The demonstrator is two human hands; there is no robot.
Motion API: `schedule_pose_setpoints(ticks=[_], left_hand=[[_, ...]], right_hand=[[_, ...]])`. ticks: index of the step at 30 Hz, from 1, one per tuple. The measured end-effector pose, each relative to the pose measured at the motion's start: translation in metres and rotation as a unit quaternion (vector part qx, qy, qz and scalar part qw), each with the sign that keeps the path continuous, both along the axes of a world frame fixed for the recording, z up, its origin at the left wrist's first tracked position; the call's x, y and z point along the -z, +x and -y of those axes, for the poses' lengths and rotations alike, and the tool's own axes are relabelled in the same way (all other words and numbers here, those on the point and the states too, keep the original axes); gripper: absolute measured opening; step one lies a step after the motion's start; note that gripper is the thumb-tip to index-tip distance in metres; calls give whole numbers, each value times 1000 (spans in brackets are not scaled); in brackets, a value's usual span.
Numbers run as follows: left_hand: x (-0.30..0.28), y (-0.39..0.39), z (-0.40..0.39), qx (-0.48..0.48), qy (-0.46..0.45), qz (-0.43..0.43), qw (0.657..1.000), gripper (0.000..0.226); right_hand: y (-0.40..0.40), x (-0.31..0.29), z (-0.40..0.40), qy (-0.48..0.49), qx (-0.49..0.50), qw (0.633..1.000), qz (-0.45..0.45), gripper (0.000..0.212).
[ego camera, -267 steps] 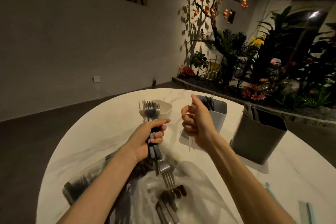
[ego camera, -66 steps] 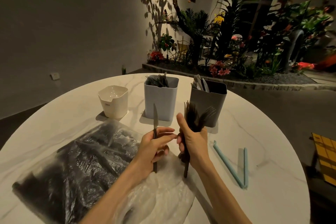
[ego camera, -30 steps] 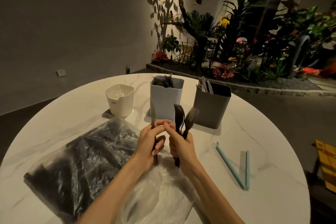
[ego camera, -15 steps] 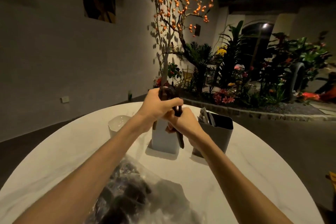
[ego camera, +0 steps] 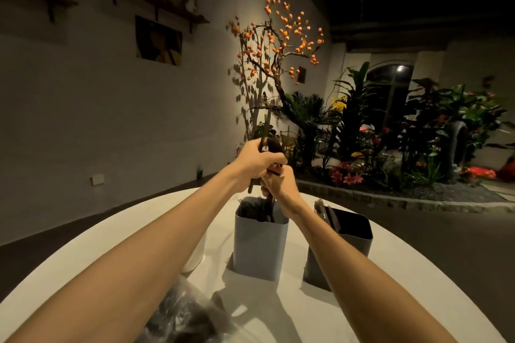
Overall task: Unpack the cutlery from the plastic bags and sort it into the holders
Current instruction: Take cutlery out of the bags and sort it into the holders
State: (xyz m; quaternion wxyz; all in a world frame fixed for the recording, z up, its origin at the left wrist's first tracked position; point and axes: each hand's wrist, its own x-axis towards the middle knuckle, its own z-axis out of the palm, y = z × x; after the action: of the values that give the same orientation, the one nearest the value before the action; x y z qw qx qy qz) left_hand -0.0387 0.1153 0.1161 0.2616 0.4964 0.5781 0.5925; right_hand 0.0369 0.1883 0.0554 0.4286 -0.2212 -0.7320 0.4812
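Both hands up from desk level since a second ago, now raised above the middle holder; camera tilted up too, so blue sticks out of view. Plastic bag (ego camera: 184,320) at bottom edge of desk (ego camera: 348,312), dark cutlery inside, blurred. White holder (ego camera: 196,256) far left, mostly hidden behind left forearm. Left hand (ego camera: 257,163) fingers curled round a dark utensil (ego camera: 264,131), its tip poking up above the fist; type unclear. Right hand (ego camera: 278,184) just below and touching the left, fingers wrapped round dark cutlery handles (ego camera: 269,200) that reach down into light grey holder (ego camera: 260,242), already full of dark pieces. Dark grey holder (ego camera: 351,234) to the right, a few utensils leaning in its left corner. Planter with flowers (ego camera: 345,172) behind the desk.
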Motion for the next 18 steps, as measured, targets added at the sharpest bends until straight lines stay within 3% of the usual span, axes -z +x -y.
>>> schedule_pose_setpoints(ticks=[4,6,10,14,18], left_hand=[[28,-5,-11,5,-30,62,998,27],[44,-7,-16,3,-52,51,997,28],[57,-18,-22,-5,-44,71,997,52],[62,-27,-17,-47,-38,101,993,33],[70,-29,-10,-68,-23,167,983,17]], right_hand=[[-2,27,-17,-26,48,996,72,11],[-2,35,-20,-34,44,994,89,5],[5,34,-22,-24,19,993,112,30],[19,31,-26,-9,30,998,46,49],[12,33,-19,131,78,980,132,55]])
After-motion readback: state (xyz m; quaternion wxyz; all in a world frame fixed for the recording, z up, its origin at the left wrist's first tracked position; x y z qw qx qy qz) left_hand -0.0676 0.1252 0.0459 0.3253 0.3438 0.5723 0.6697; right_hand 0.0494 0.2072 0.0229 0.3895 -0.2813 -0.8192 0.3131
